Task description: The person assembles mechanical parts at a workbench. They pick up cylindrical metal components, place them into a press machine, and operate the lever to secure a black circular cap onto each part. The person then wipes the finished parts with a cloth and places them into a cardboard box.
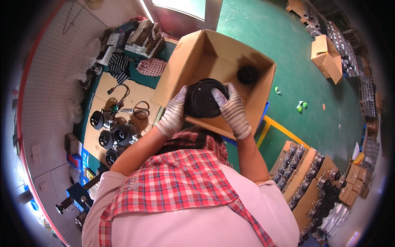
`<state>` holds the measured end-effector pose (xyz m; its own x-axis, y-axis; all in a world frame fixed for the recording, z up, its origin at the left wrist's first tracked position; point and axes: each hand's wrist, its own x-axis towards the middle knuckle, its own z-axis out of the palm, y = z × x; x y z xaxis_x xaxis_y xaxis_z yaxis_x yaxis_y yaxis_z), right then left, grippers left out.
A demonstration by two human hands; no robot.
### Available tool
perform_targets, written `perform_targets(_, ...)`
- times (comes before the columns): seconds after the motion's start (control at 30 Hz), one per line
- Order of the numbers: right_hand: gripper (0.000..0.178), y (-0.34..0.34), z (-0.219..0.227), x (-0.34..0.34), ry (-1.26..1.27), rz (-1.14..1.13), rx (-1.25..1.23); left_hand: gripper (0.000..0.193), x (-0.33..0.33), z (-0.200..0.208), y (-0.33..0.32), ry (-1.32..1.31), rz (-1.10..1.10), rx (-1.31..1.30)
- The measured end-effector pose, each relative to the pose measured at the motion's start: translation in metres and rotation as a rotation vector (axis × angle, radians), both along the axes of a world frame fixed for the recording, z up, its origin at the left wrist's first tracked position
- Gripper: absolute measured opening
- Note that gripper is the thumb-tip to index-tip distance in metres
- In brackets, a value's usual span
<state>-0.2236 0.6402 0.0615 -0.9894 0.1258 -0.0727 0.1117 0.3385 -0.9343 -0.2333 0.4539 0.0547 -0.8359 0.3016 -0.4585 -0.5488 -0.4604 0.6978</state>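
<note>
Both my hands wear striped knit gloves and hold a round black plastic part point(200, 99) over the near side of an open cardboard box point(177, 61). My left hand point(174, 112) grips its left edge. On its right side is my right hand point(233, 110), the thumb lying on the top face and the fingers round the rim. Inside the box, toward the right wall, lies another round black part point(247, 75). The underside of the held part is hidden.
Left of the box, a cardboard sheet point(97, 142) carries scissors point(142, 110) and several small motors with black wheels point(121, 133). Folded cloths point(151, 67) and a power drill point(125, 33) lie farther back. Stacked metal parts point(290, 166) stand at the right; a yellow rail point(284, 129) runs beside the box.
</note>
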Motion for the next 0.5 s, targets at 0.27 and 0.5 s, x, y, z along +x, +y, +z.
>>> perform_targets(0.27, 0.035, -0.017, 0.005, -0.005, -0.054, 0.033, 0.284, 0.059, -0.010, -0.026, -0.008, -0.087, -0.133, 0.234)
perform_targets(0.5, 0.040, 0.060, -0.183, -0.057, -0.294, -0.508, -0.875, 0.050, -0.004, -0.060, -0.044, 0.119, -0.215, 0.027)
